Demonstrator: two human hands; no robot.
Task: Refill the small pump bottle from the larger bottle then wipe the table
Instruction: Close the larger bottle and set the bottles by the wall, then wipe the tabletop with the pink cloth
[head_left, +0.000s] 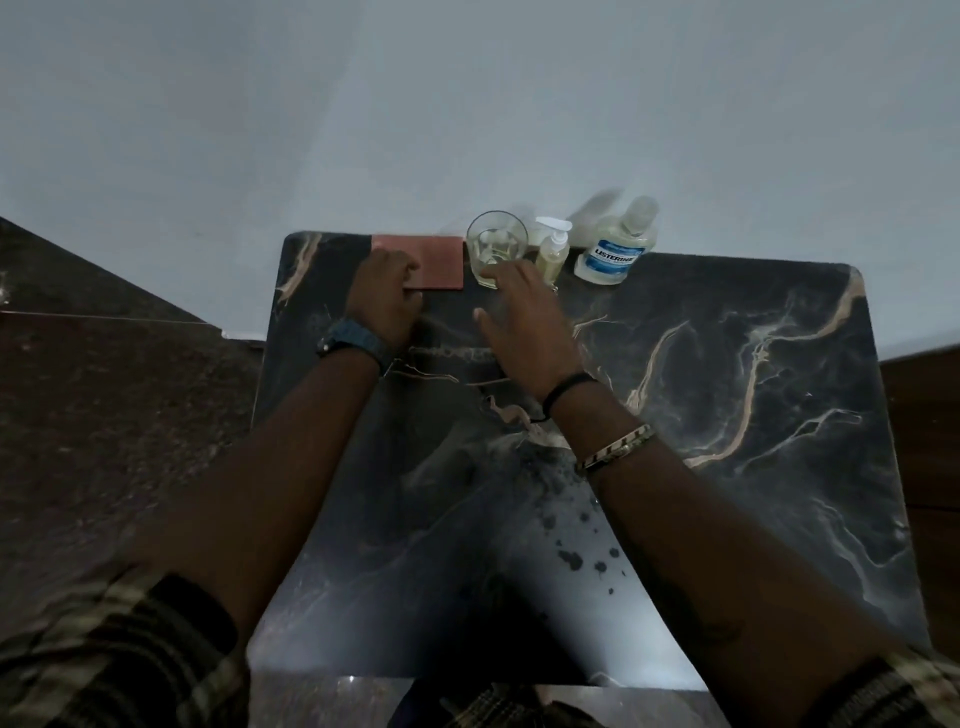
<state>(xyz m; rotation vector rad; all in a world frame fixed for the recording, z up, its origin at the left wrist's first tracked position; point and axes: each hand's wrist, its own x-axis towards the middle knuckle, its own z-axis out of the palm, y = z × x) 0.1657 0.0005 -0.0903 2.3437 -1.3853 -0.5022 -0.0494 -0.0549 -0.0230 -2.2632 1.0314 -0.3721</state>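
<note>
Left hand (384, 291) rests curled on the pink cloth (434, 260) at the table's (727, 467) far edge; grip unclear. Right hand (524, 317), fingers spread, reaches toward the glass (496, 249). Small pump bottle (551, 252) and larger bottle (615, 249) stand far right, untouched. Likely start of refill; next needs uncapping both.

Cloth (434, 260) corner, perhaps, under left hand (382, 293).

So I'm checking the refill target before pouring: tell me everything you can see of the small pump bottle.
The small pump bottle stands upright at the table's far edge, between the drinking glass and the mouthwash bottle. It looks like clear plastic with a white pump head and holds pale yellowish liquid. Neither hand grips it.
</note>
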